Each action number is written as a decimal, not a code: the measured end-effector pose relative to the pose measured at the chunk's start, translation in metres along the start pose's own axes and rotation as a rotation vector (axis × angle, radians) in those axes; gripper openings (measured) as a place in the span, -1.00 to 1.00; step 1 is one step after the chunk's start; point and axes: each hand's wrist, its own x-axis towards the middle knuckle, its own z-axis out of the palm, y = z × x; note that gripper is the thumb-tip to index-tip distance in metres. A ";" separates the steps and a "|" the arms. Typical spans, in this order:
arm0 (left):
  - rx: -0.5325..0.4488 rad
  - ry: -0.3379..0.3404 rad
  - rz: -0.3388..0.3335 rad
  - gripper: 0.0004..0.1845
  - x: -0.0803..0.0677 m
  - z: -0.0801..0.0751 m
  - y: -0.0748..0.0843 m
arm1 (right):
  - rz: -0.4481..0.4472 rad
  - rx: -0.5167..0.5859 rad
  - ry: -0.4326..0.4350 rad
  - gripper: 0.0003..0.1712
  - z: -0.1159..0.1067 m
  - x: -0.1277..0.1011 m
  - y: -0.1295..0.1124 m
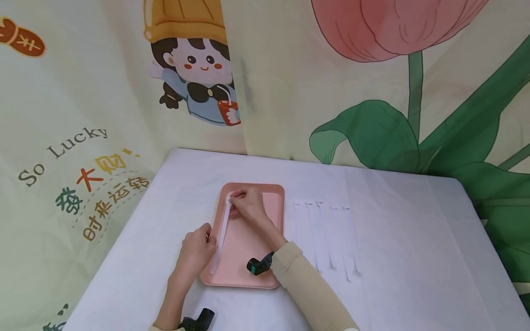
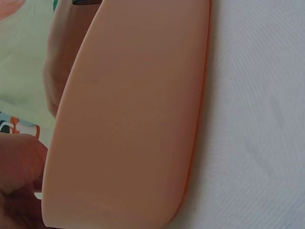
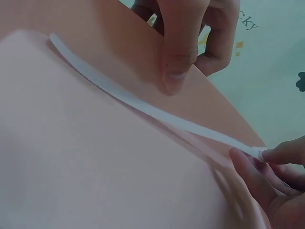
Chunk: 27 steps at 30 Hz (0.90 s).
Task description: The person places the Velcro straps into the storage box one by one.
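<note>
In the head view my right hand is at the far left corner of a pink tray, pinching the end of a flat white strap. The strap runs along the tray's left side towards the near edge. Up close in the right wrist view, thumb and fingertips hold the strap's small end piece, while the rest of the strap bows along the tray wall. My left hand grips the tray's left rim, thumb inside and fingers outside. The tray's outer wall fills much of the left wrist view.
Several thin white straps lie side by side on the white tablecloth, right of the tray. Behind the table hangs a printed cloth with a cartoon figure and a large flower.
</note>
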 end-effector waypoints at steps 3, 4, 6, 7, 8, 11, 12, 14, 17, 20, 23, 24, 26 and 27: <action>0.011 0.011 0.000 -0.80 0.000 0.001 0.000 | 0.005 0.000 -0.004 -0.91 0.002 0.002 0.002; 0.009 0.012 0.000 -0.80 0.000 0.001 0.000 | 0.004 -0.001 -0.009 -0.91 0.003 0.002 0.002; 0.005 0.014 -0.002 -0.80 0.000 0.000 0.000 | -0.003 -0.009 -0.012 -0.92 0.004 0.003 0.003; 0.004 0.014 -0.003 -0.81 0.000 0.000 0.000 | -0.009 -0.012 -0.015 -0.92 0.005 0.004 0.004; 0.002 0.012 -0.005 -0.81 0.000 0.000 0.001 | -0.013 -0.012 -0.018 -0.92 0.006 0.004 0.004; 0.000 0.006 -0.011 -0.82 -0.001 0.000 0.001 | -0.030 -0.056 -0.021 -0.93 0.008 0.004 0.007; 0.000 0.004 -0.014 -0.82 -0.001 0.000 0.001 | -0.037 -0.076 -0.024 -0.93 0.009 0.004 0.008; 0.001 0.000 -0.017 -0.82 -0.001 0.001 0.002 | -0.050 -0.116 -0.029 -0.93 0.009 0.004 0.009; 0.003 0.003 -0.018 -0.82 -0.001 0.001 0.003 | -0.067 -0.151 -0.044 -0.92 0.008 0.004 0.010; 0.004 0.007 -0.014 -0.81 -0.002 0.001 0.004 | -0.083 -0.163 -0.062 -0.90 0.006 0.003 0.010; 0.000 0.005 -0.013 -0.80 -0.002 0.001 0.004 | -0.102 -0.176 -0.079 -0.87 0.005 0.002 0.009; 0.001 0.004 -0.014 -0.79 -0.002 0.001 0.003 | -0.111 -0.186 -0.084 -0.86 0.004 0.002 0.009; 0.001 0.002 -0.013 -0.78 -0.001 0.000 0.003 | -0.133 -0.214 -0.095 -0.84 0.003 0.002 0.009; 0.001 0.001 -0.013 -0.78 -0.001 0.000 0.003 | -0.149 -0.241 -0.097 -0.83 0.002 0.002 0.009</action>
